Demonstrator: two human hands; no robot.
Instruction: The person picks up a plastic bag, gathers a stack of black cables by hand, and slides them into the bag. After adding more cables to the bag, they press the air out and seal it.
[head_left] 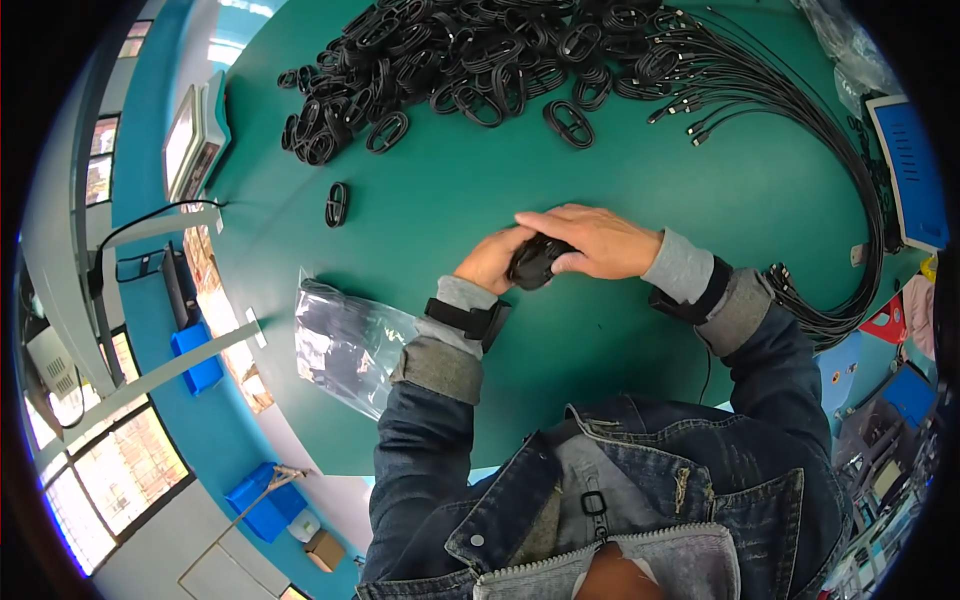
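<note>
Over the middle of the green table, my left hand (487,262) and my right hand (600,242) meet around a black cable coil (532,264). My left hand closes on it from the left, its fingers partly hidden. From the right, my right hand reaches over the top, fingers laid across toward the left hand and thumb against the coil's side. How many loops or coils are in the grip I cannot tell. A single tied black cable (337,204) lies apart to the left. Below it, a clear plastic bag (350,345) lies flat beside my left forearm.
A large heap of tied black cables (490,60) covers the table's far side. A long bundle of straight black cables (850,165) curves along the right edge, connectors pointing inward. More clear plastic (850,50) and a blue panel (910,170) are at far right. Metal shelving (150,390) stands left.
</note>
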